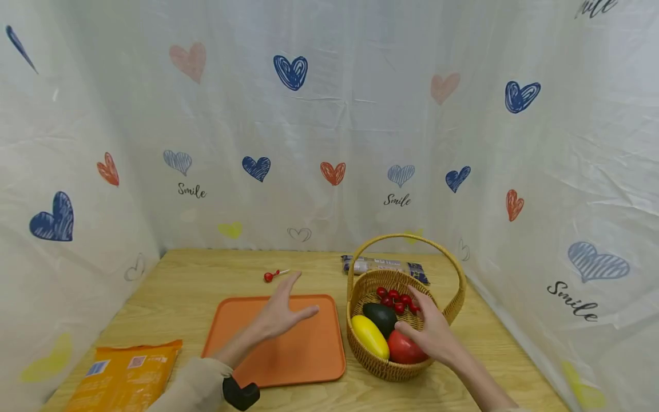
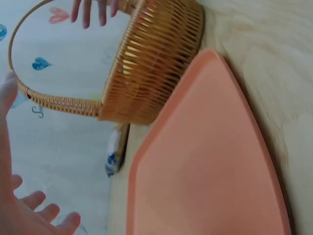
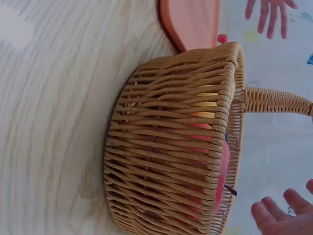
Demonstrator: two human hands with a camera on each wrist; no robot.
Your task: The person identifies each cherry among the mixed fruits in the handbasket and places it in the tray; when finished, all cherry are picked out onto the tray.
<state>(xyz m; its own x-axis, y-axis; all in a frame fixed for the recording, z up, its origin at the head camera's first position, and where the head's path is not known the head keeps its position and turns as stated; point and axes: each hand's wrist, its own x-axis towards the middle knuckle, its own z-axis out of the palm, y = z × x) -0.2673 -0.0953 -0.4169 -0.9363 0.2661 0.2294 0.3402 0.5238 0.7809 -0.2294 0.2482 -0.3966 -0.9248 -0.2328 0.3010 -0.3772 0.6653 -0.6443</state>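
My left hand [image 1: 280, 316] hovers over the orange tray [image 1: 293, 366], fingers spread and holding nothing. Above the wicker basket [image 1: 396, 371], my right hand [image 1: 435, 332] is held with thumb and fingers apart, nothing in its grasp. Inside that basket lie a cluster of red cherries [image 1: 393, 294], a dark green avocado [image 1: 380, 318], a yellow oblong fruit [image 1: 369, 337] and a red apple [image 1: 404, 348]. In the head view the right thumb overlaps the apple and the fingertips overlap the cherries. The basket's tall handle [image 1: 399, 236] arches upright behind the right hand.
A red lollipop [image 1: 269, 277] lies behind the tray on the wooden table [image 1: 206, 269]. Behind the basket is a long packet [image 1: 383, 265] with dark blue ends. An orange snack bag [image 1: 126, 375] sits at front left. A heart-printed curtain [image 1: 319, 114] encloses the table.
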